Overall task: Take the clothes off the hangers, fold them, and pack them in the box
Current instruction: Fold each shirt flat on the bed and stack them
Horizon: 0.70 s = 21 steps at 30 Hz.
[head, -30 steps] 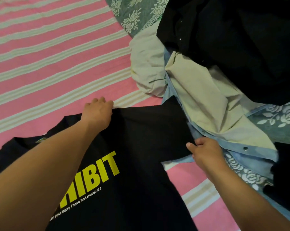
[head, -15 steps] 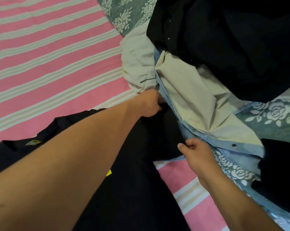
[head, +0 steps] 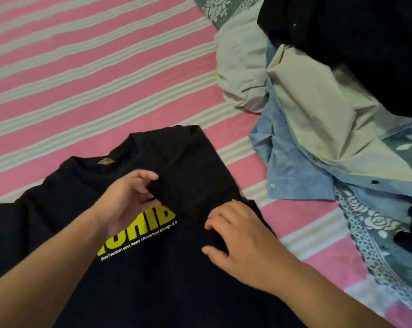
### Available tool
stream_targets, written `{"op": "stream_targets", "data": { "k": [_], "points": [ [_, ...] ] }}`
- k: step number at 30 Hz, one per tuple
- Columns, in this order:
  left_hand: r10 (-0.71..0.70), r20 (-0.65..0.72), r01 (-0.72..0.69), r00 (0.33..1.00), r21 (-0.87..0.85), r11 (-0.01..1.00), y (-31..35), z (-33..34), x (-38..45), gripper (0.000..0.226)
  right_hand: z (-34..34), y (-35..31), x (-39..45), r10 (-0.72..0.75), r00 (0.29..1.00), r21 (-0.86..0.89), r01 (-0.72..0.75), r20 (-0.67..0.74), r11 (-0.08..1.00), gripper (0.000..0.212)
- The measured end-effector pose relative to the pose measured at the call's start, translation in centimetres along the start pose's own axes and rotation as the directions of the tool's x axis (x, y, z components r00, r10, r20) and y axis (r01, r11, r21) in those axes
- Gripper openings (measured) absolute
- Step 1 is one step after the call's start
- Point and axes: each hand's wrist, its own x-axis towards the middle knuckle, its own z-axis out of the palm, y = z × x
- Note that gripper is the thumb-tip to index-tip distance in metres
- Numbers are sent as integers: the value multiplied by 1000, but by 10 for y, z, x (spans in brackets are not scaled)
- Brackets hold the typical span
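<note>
Pink and white stripes run across the bed sheet [head: 82, 74], and a black T-shirt [head: 167, 268] lies flat on it, close to the person. Its neck [head: 93, 163] points away to the upper left, and its long way runs from there down toward the person. Big yellow letters [head: 138, 233] sit on the chest, with a thin line of white words under them. The cloth looks soft and dark, with a few bumps.

One side of the shirt, with its sleeve [head: 188, 166], is folded in over the chest and hides the end of the yellow word. The left hand [head: 127, 204] is at the inner edge of that folded part. Its fingers are curled and seem to pinch the edge. The right hand [head: 245, 242] lies on the folded part lower down, with its fingers bent and pressing the cloth. It looks like it is pushing, not grabbing.

I think the person is folding the first side. The other side of the shirt sticks out to the left, nearer the left hand, so that hand looks best placed to fold it in next.

A pile of other clothes [head: 318, 102] lies off to the right, well apart from the shirt: cream, blue and black ones on a flowery cloth [head: 375, 233]. I cannot see any box or hangers.
</note>
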Motion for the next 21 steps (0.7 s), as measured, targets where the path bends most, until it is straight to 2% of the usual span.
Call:
{"op": "stream_targets", "data": {
  "k": [2,4,7,10,12,14,16,18,21],
  "points": [
    [-102,-94,96,990,-66,993,-27,-16,5,22,13,0,-5,26,999,-9,-26,32,1000,30],
    [-89,-206,82,975,-41,996,-42,-20,14,16,18,6,-6,101,995,-46,-102,-20,994,26],
    [-3,-288,54,958,169,984,-43,-8,24,24,20,21,-4,211,973,-188,-225,-91,956,40],
    [114,-323,25,940,398,917,-38,0,33,12,19,34,0,286,951,-240,-308,-121,921,53],
    [179,-341,16,923,498,867,-36,-1,39,8,20,45,4,267,953,-250,-296,-143,922,43],
    [177,-334,15,926,499,867,-35,-4,39,9,22,54,7,226,958,-273,-269,-178,924,27],
    [174,-314,5,933,495,869,-38,-9,35,20,22,64,7,248,943,-267,-303,-219,915,20],
    [207,-259,-36,944,539,841,-44,-10,25,42,19,66,5,293,931,-294,-348,-217,890,20],
    [245,-224,-86,943,549,832,-54,-23,-6,60,17,46,-1,303,940,-420,-340,-154,842,35]
  ]
}}
